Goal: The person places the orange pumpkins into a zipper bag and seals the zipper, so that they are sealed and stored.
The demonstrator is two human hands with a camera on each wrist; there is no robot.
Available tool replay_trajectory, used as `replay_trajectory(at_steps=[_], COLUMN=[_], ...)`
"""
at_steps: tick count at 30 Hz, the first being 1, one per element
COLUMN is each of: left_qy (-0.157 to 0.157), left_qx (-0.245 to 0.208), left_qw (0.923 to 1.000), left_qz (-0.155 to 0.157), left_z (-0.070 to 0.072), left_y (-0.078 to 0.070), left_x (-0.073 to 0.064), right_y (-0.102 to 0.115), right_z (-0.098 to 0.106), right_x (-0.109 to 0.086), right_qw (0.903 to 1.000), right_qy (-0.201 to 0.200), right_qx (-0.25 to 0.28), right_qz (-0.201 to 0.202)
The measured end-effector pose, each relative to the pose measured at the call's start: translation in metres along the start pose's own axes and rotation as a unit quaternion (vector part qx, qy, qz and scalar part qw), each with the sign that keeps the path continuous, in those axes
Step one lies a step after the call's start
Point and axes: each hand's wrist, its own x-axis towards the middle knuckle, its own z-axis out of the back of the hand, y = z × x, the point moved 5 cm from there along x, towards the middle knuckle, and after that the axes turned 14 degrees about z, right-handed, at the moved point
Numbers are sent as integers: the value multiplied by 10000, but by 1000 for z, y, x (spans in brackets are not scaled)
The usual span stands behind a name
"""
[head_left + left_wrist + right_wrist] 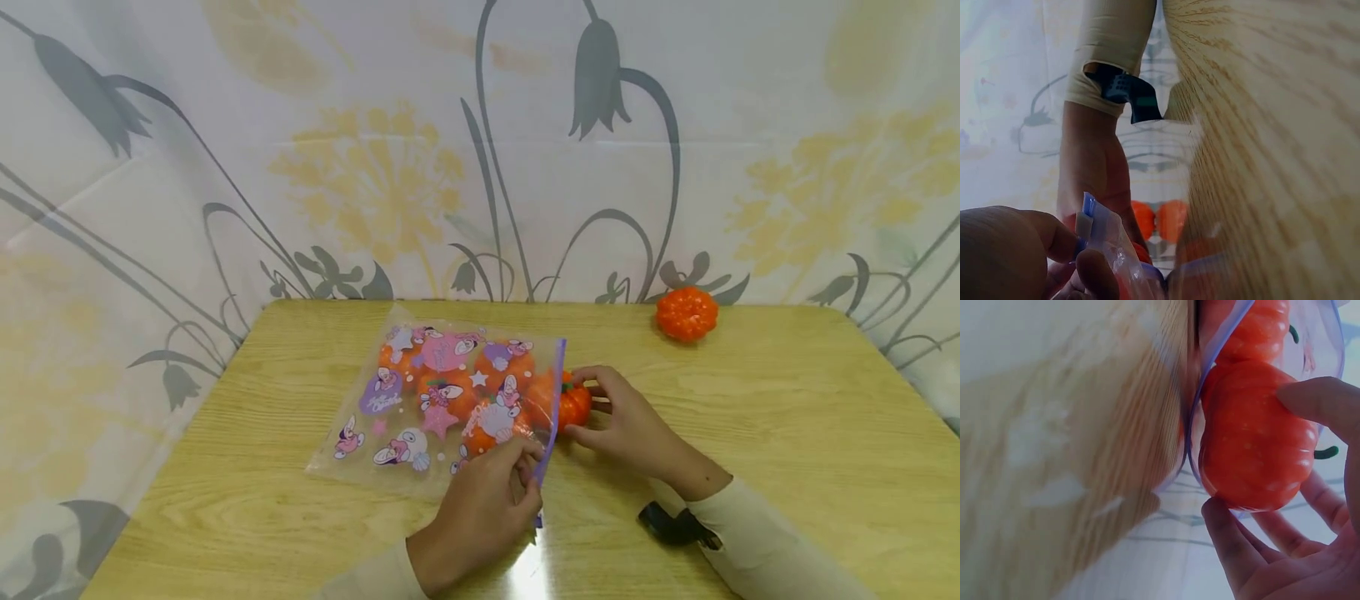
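Observation:
A clear zip bag [442,408] printed with pink and purple cartoon figures lies on the table, several orange toy pumpkins inside it. Its purple-edged mouth faces right. At the near corner of that mouth, my left hand [487,500] pinches the purple zip edge [1088,215] beside its white slider. My right hand [626,421] grips an orange pumpkin [1257,437] with a green stem, thumb on one side and fingers on the other. This pumpkin is partly within the bag's mouth, against another pumpkin [1260,331] deeper inside.
Another orange pumpkin [686,314] sits near the table's back right edge. The wooden table [787,417] meets a flower-patterned cloth [525,167] behind it. A black wrist device [675,525] sticks out from the right sleeve.

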Motion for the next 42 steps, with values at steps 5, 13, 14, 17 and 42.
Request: replay_trajectory(at_steps=[5,13,14,17,42], left_qy=[-22,208,199,192,431], left_qx=[22,-181,-187,-206,-488], left_qw=[9998,9995,9994,9992,9972], left_qz=[-194,-147,-189,-285,-366], left_z=[0,-1,0,1,4], left_y=[-2,-1,-1,-3,-5], left_x=[2,1,1,2,0], right_y=[0,0,0,2,4], right_z=[-2,-6,-6,-6,-7], right_x=[0,-2,-2,-2,-1], right_qw=[9999,9998,9998,9994,9980], right_qy=[-8,65,79,134,-14], right_qx=[72,208,205,303,497], right_qz=[111,-15,-8,76,-387])
